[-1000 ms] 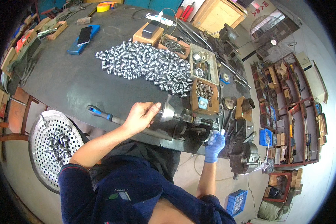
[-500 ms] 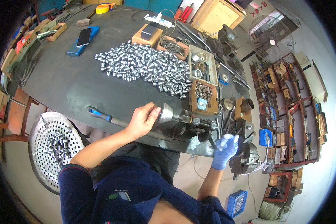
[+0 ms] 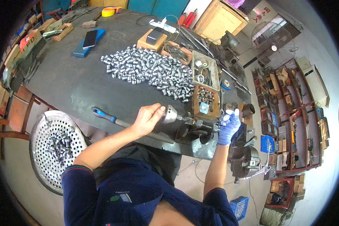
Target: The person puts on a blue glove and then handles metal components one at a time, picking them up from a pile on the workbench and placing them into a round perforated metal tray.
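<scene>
My bare left hand (image 3: 148,118) is closed at the front face of a steel drill chuck (image 3: 170,114), its thumb and fingers pressed together. Whatever it grips is hidden. The chuck sits on the spindle of a small dark bench machine (image 3: 199,130) at the table's near edge. My right hand (image 3: 229,128), in a blue glove, is beside the machine's right end with its fingers curled; I cannot make out what they hold. Beyond my hands lies a big heap of short shiny metal sleeves (image 3: 148,71). A file-like tool with a blue-black handle (image 3: 103,114) lies left of my left hand.
A perforated metal tray (image 3: 41,150) with more sleeves stands at the left. Wooden box (image 3: 206,100) and grey tray (image 3: 206,71) of parts border the heap. A bench vise (image 3: 245,160) is at the right, with shelves (image 3: 290,116) beyond. A phone (image 3: 90,39) lies far left.
My right hand has moved up and forward, from beside the vise to the machine's right end. My left hand stays at the chuck, whose side holes now show.
</scene>
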